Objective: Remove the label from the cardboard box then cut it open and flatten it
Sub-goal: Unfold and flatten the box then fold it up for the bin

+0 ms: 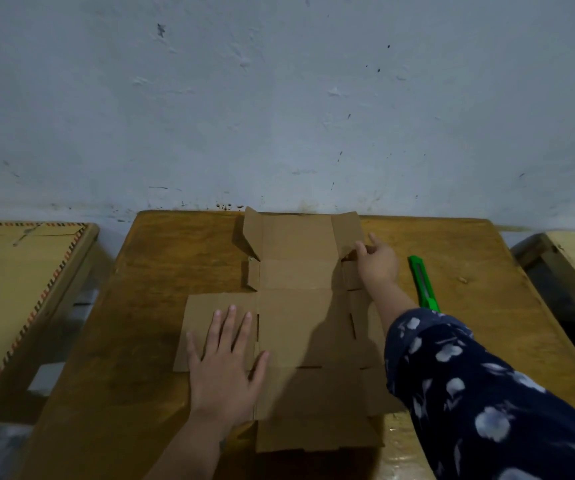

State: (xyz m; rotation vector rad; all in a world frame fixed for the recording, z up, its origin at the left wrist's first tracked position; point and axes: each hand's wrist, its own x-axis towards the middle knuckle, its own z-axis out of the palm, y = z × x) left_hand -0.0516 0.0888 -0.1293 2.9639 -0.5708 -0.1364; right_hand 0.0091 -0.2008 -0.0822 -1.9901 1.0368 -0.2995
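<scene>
The brown cardboard box (296, 306) lies unfolded and mostly flat on the wooden table (154, 265). Its far flaps still stand up a little near the wall. My left hand (225, 362) lies palm down, fingers spread, on the box's left flap. My right hand (376, 261) reaches forward and pinches a small raised flap on the box's far right side. A green utility knife (423, 284) lies on the table just right of my right forearm. No label shows on the cardboard.
A pale blue wall (279, 98) rises right behind the table. Another wooden table with a striped edge (19, 289) stands to the left. A dark object with a pale top (570, 282) sits at the right.
</scene>
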